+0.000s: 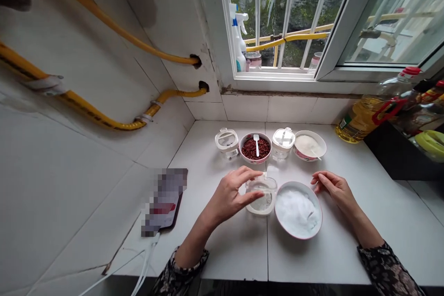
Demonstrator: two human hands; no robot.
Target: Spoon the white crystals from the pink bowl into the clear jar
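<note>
The clear jar (pixel 266 204) sits at the left grip's (pixel 233 190) thumb and fingertips.

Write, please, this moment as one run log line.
left hand: at clear jar | right hand: beside white-powder bowl | behind: red-grain bowl, pale-grain bowl

The white bench (pixel 236 256) I'm viewing remotely carries a clear container (pixel 266 204) beside a powder bowl (pixel 298 237); behind them sit a jar (pixel 227 147), red-grain bowl (pixel 255 161), second jar (pixel 283 145) and pale-grain bowl (pixel 305 157), with an oil bottle (pixel 354 122) and black box (pixel 391 155) right, a phone (pixel 168 201) left.
</note>
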